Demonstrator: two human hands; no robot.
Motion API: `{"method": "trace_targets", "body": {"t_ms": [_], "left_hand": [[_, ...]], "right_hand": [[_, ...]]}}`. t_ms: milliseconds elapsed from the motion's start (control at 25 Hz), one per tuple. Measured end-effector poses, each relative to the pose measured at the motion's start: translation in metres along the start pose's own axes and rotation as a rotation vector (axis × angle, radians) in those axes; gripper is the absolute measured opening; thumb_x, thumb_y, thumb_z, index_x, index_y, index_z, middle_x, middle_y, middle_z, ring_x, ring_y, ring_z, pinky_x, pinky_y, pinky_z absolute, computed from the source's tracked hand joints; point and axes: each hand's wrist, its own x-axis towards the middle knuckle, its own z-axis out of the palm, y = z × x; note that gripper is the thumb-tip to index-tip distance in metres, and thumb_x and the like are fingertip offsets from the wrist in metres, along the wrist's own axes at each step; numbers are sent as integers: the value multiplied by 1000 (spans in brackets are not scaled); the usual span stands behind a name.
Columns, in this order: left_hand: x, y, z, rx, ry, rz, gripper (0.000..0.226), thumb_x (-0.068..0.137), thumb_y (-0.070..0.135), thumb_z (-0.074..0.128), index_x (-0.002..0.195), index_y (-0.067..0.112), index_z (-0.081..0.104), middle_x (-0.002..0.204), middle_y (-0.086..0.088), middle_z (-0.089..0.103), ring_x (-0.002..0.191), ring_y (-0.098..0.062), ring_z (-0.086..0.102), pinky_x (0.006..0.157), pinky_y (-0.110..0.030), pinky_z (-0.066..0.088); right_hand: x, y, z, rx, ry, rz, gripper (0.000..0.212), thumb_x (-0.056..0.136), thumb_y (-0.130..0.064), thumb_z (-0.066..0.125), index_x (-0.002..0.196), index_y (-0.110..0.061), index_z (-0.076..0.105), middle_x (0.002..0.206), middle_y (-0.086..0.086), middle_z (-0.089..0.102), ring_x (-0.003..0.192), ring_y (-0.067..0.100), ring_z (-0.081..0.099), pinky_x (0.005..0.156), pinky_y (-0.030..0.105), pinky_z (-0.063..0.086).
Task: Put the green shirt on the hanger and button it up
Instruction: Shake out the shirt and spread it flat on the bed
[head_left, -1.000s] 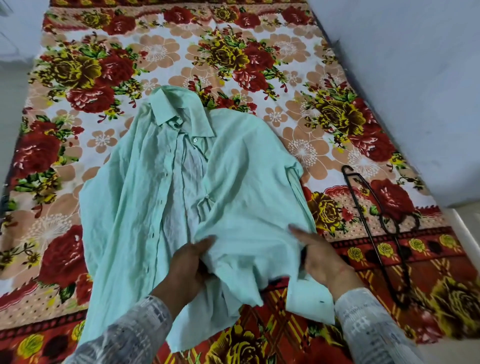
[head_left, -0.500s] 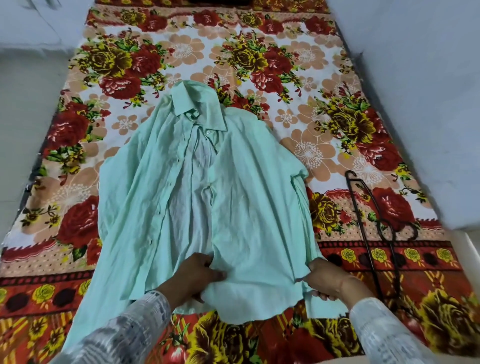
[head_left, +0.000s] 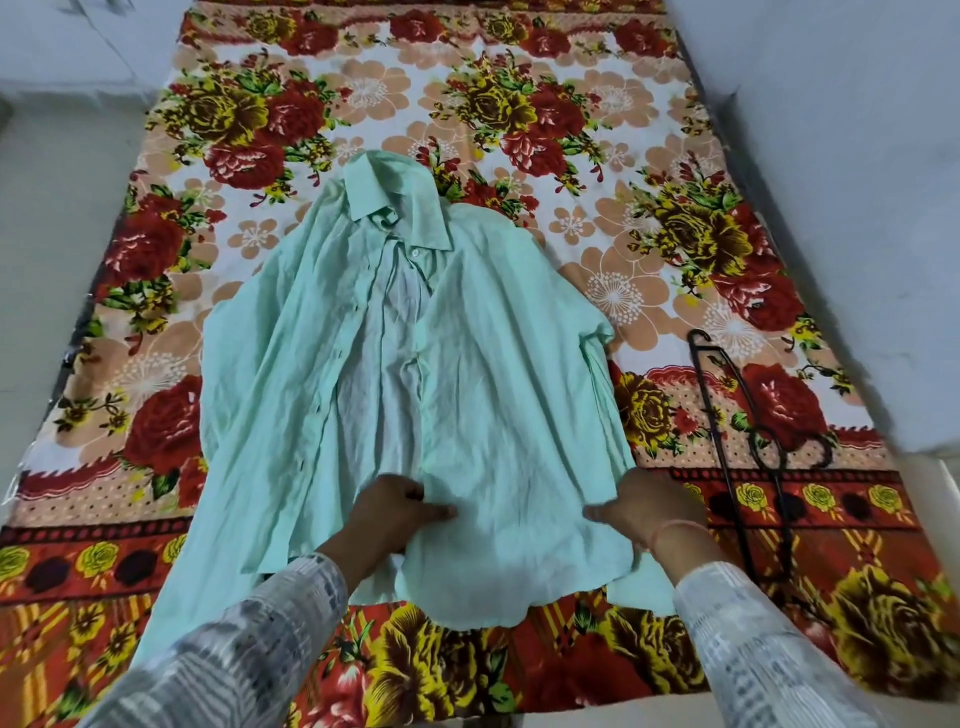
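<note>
The green shirt (head_left: 488, 395) lies front up on the floral blanket, collar away from me and hem near me. Its front is unbuttoned, with a pale strip of the inside showing down the middle. My left hand (head_left: 400, 512) sits at the lower middle, fingers curled on the inner edge of the right front panel. My right hand (head_left: 644, 512) rests on the shirt's right side near the hem, fingers stretched toward the left. The black hanger (head_left: 748, 452) lies on the blanket right of the shirt, apart from both hands.
The floral blanket (head_left: 597, 130) covers the floor ahead. A pale wall (head_left: 841, 156) runs along its right edge and bare pale floor (head_left: 52, 234) lies to the left. The shirt's left sleeve trails toward the lower left.
Both hands drew the right front panel down toward me and laid it flat. The bunched fabric they held up a second ago now lies spread out. The hanger has not moved.
</note>
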Motion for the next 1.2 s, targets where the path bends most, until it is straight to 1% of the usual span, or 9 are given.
{"method": "trace_targets", "body": {"t_ms": [120, 240, 400, 560, 680, 800, 920, 1080, 1200], "left_hand": [[7, 4, 2, 105, 118, 44, 42, 73, 29, 96, 60, 17, 59, 59, -4, 60, 52, -23, 62, 54, -35, 55], [8, 0, -1, 188, 76, 25, 35, 69, 22, 96, 57, 14, 64, 56, -6, 64, 51, -25, 70, 48, -33, 60], [3, 3, -3, 268, 101, 77, 45, 71, 49, 95, 64, 12, 70, 59, -4, 74, 50, -14, 69, 50, -27, 53], [1, 6, -27, 94, 410, 174, 28, 84, 46, 87, 76, 27, 68, 75, 10, 68, 75, -17, 68, 61, -27, 46], [9, -4, -57, 74, 595, 216, 20, 82, 32, 87, 91, 27, 70, 86, 6, 69, 88, -25, 70, 71, -30, 46], [21, -26, -88, 254, 659, 149, 45, 75, 28, 91, 112, 17, 69, 109, -11, 66, 101, -35, 66, 80, -38, 50], [29, -51, -112, 239, 629, 39, 27, 78, 14, 81, 103, 14, 71, 101, -13, 73, 99, -39, 69, 71, -34, 41], [29, -59, -128, -289, 558, -29, 17, 75, 18, 89, 87, 17, 78, 84, -4, 79, 82, -26, 72, 69, -31, 51], [18, -52, -141, -747, 142, 6, 21, 86, 7, 83, 105, 4, 76, 82, -12, 77, 70, -24, 71, 67, -33, 59]], "right_hand": [[9, -10, -2, -44, 181, -77, 44, 82, -61, 71, 100, -21, 67, 110, 4, 70, 100, 31, 70, 77, 35, 57], [18, -3, 5, 31, 66, -85, 42, 83, -54, 75, 103, -17, 69, 116, 9, 70, 102, 33, 70, 87, 42, 61], [5, 0, 3, -18, 296, 12, 53, 79, -49, 80, 116, -15, 62, 116, 12, 68, 105, 36, 70, 82, 44, 61], [-10, -80, 11, 251, 580, -364, 32, 81, -31, 82, 104, -17, 64, 99, 12, 70, 95, 38, 70, 76, 43, 58], [-16, -167, 13, 603, 344, -477, 21, 79, -27, 85, 94, -21, 72, 80, 1, 71, 87, 26, 72, 81, 34, 58], [-19, -242, 25, 794, 53, -489, 20, 74, -33, 85, 87, -26, 72, 83, 3, 76, 84, 25, 75, 82, 37, 62], [-27, -292, 45, 956, -142, -441, 12, 82, -17, 80, 83, -23, 70, 81, 7, 77, 71, 26, 75, 69, 37, 64], [-30, -327, 64, 980, -238, -353, 19, 71, -36, 79, 80, -19, 80, 84, 7, 81, 84, 29, 79, 82, 50, 66], [-27, -348, 65, 1141, -363, -248, 33, 78, -42, 79, 85, -9, 80, 73, 8, 77, 73, 33, 76, 70, 48, 65]]}}
